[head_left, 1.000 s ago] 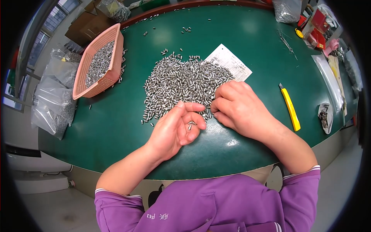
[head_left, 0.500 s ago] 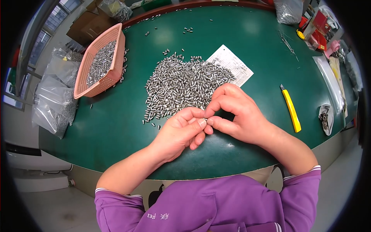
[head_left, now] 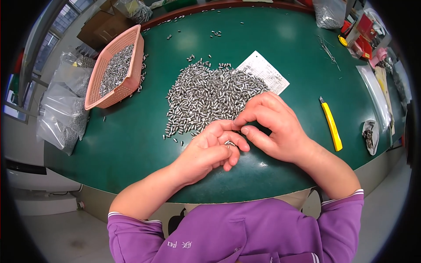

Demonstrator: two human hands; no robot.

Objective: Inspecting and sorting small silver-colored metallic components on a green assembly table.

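Note:
A heap of small silvery metal pins (head_left: 206,96) covers the middle of the green table. Just at its near edge my two hands almost meet. My left hand (head_left: 202,153) is half curled, palm up, with a small metal pin (head_left: 229,143) lying among its fingers. My right hand (head_left: 278,131) is closed in a pinch beside the left index fingertip. Whatever sits between the right thumb and forefinger is hidden or too small to name. Under the heap's far right side lies a printed paper sheet (head_left: 274,75).
At the left stands a pink plastic basket (head_left: 133,83) holding more pins, beside clear bags (head_left: 55,114) of metal parts. A yellow utility knife (head_left: 331,125) lies on the right, near a small white pouch (head_left: 371,136). Loose pins are scattered toward the far edge.
The fingers of my left hand have loosened and spread, so a pin now shows among them. The right thumb has moved slightly up and right, away from the left thumb.

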